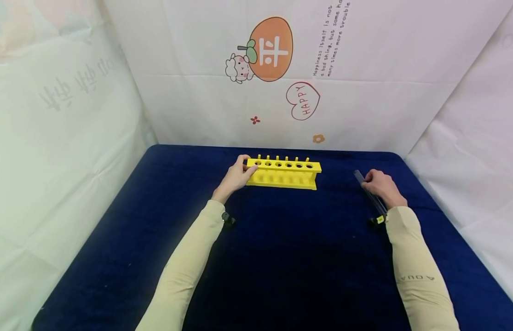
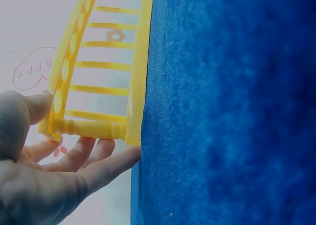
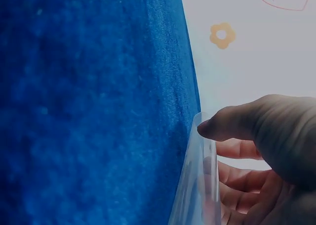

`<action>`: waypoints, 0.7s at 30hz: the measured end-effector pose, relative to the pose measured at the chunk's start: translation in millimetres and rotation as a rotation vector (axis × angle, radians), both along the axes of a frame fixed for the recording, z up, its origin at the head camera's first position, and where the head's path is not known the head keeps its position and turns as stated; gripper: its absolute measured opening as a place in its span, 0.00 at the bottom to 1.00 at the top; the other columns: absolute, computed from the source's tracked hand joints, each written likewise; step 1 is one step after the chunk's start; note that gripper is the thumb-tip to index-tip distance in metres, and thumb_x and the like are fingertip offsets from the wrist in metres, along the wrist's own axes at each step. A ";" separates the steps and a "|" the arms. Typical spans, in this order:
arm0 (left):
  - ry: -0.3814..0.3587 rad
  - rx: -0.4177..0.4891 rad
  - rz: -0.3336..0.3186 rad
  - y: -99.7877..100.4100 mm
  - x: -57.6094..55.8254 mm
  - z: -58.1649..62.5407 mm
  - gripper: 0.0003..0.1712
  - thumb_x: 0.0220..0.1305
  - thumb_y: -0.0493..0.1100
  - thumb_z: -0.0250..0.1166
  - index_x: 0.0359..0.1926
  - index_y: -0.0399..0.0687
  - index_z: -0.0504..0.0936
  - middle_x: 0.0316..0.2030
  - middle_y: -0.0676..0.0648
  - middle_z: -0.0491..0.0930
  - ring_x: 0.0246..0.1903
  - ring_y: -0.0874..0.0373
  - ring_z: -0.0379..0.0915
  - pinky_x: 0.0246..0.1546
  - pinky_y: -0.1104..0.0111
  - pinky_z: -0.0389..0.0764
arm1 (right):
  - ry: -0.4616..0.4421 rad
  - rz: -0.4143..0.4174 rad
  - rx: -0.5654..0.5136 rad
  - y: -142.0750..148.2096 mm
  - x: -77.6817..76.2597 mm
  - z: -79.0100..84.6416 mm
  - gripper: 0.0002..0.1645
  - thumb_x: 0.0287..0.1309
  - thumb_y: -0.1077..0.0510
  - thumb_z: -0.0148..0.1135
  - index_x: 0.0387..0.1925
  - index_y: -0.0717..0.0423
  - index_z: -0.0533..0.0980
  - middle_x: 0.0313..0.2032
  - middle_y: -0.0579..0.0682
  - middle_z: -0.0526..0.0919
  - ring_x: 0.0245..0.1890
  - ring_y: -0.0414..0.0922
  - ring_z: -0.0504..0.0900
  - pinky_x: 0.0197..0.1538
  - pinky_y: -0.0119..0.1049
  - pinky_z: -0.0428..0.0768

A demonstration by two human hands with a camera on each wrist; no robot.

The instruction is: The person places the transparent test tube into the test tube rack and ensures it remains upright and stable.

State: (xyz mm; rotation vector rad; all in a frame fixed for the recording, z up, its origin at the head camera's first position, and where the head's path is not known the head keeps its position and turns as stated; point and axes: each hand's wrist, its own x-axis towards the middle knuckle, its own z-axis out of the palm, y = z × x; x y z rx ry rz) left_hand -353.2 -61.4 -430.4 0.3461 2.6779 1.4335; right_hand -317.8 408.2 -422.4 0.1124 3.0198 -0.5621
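Note:
A yellow test tube rack [image 1: 281, 180] stands near the far side of the blue table, with a row of round holes in its top bar and short pegs along its back. My left hand [image 1: 234, 177] grips the rack's left end; in the left wrist view the thumb presses the top bar [image 2: 65, 71] and the fingers reach around the end post [image 2: 91, 129]. Off to the right, my right hand [image 1: 382, 186] holds a clear test tube [image 1: 370, 195]. Seen from the right wrist, the thumb lies against the tube [image 3: 195, 180] near its upper end, the other fingers behind it.
A dark blue cloth [image 1: 297, 257] covers the table. White printed sheets hang behind [image 1: 190, 110] and at both sides, close to the table's edges. Small black devices are strapped at both wrists, the right one with a yellow label [image 1: 379, 219].

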 end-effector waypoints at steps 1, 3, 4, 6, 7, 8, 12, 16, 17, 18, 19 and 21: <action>-0.002 -0.002 -0.001 0.0 0.0 -0.2 0.33 0.72 0.61 0.52 0.71 0.57 0.56 0.56 0.42 0.77 0.44 0.52 0.78 0.44 0.61 0.79 | -0.006 -0.002 0.006 0.2 -0.2 -0.4 0.22 0.65 0.53 0.55 0.49 0.69 0.70 0.46 0.70 0.76 0.38 0.59 0.78 0.38 0.50 0.76; -0.006 0.000 -0.001 0.2 0.4 0.1 0.33 0.73 0.61 0.52 0.71 0.56 0.56 0.56 0.42 0.77 0.45 0.52 0.78 0.44 0.60 0.79 | -0.014 -0.004 0.013 0.1 -0.3 -0.9 0.22 0.65 0.53 0.55 0.49 0.69 0.70 0.45 0.70 0.76 0.38 0.59 0.78 0.38 0.50 0.77; -0.005 0.001 -0.001 0.3 0.4 0.2 0.33 0.73 0.61 0.52 0.71 0.56 0.56 0.56 0.42 0.77 0.45 0.52 0.78 0.44 0.60 0.79 | -0.016 -0.004 0.016 0.7 -0.7 -1.4 0.23 0.65 0.52 0.55 0.50 0.70 0.70 0.45 0.70 0.76 0.38 0.59 0.78 0.38 0.49 0.77; -0.001 0.006 -0.002 0.4 0.7 0.8 0.33 0.73 0.61 0.53 0.71 0.56 0.56 0.57 0.42 0.77 0.46 0.52 0.78 0.44 0.60 0.79 | -0.015 -0.001 0.017 0.9 -1.3 -2.3 0.24 0.65 0.52 0.55 0.50 0.71 0.70 0.45 0.71 0.76 0.37 0.58 0.79 0.37 0.49 0.77; 0.001 0.008 -0.003 0.3 0.8 1.0 0.33 0.73 0.61 0.52 0.71 0.56 0.56 0.57 0.41 0.77 0.46 0.52 0.78 0.44 0.60 0.79 | -0.018 0.000 0.015 1.3 -2.0 -3.1 0.24 0.65 0.52 0.55 0.50 0.71 0.70 0.45 0.70 0.76 0.37 0.58 0.79 0.37 0.48 0.77; 0.001 0.014 -0.003 0.3 1.1 1.2 0.33 0.73 0.61 0.53 0.71 0.56 0.56 0.57 0.41 0.77 0.46 0.52 0.78 0.44 0.60 0.79 | -0.019 0.000 0.013 1.2 -2.4 -3.7 0.24 0.65 0.52 0.55 0.50 0.71 0.70 0.44 0.71 0.76 0.36 0.58 0.79 0.36 0.47 0.78; -0.006 0.010 -0.006 -0.6 2.2 1.7 0.33 0.73 0.62 0.52 0.71 0.57 0.56 0.56 0.42 0.76 0.45 0.52 0.78 0.43 0.60 0.79 | -0.029 -0.004 0.009 -0.5 -2.7 -4.8 0.25 0.65 0.52 0.55 0.50 0.72 0.69 0.44 0.71 0.76 0.33 0.56 0.80 0.31 0.42 0.78; -0.004 0.004 -0.004 -0.9 2.8 2.1 0.33 0.73 0.62 0.52 0.71 0.57 0.55 0.56 0.42 0.76 0.44 0.52 0.78 0.43 0.60 0.79 | -0.038 -0.009 0.002 -2.6 -1.0 -4.7 0.26 0.66 0.52 0.55 0.52 0.73 0.68 0.46 0.71 0.75 0.33 0.55 0.80 0.29 0.39 0.78; -0.003 0.003 -0.004 -0.8 2.7 2.2 0.33 0.73 0.62 0.52 0.71 0.57 0.55 0.56 0.42 0.77 0.44 0.52 0.78 0.43 0.60 0.79 | -0.041 -0.012 0.001 -3.0 -0.6 -4.9 0.26 0.66 0.52 0.55 0.52 0.72 0.68 0.46 0.71 0.75 0.33 0.55 0.80 0.29 0.39 0.77; -0.003 0.004 -0.005 -0.7 2.7 2.4 0.33 0.73 0.62 0.52 0.71 0.57 0.55 0.55 0.42 0.77 0.43 0.52 0.78 0.42 0.60 0.79 | -0.046 -0.014 0.001 -3.4 -0.1 -4.9 0.26 0.66 0.52 0.55 0.53 0.72 0.68 0.45 0.71 0.75 0.34 0.55 0.79 0.29 0.39 0.77; -0.003 0.008 -0.006 -0.5 2.6 2.5 0.33 0.73 0.62 0.52 0.71 0.57 0.56 0.55 0.42 0.77 0.43 0.52 0.78 0.42 0.60 0.79 | -0.049 -0.017 0.001 -3.5 0.2 -5.0 0.26 0.66 0.52 0.55 0.53 0.72 0.68 0.45 0.70 0.75 0.34 0.55 0.79 0.29 0.39 0.77; -0.003 0.009 -0.007 -0.2 2.5 2.9 0.33 0.73 0.62 0.52 0.71 0.57 0.56 0.55 0.42 0.77 0.43 0.52 0.78 0.42 0.61 0.79 | -0.052 -0.022 0.000 -3.6 0.5 -4.7 0.26 0.66 0.52 0.55 0.53 0.71 0.67 0.45 0.70 0.75 0.34 0.55 0.79 0.29 0.39 0.76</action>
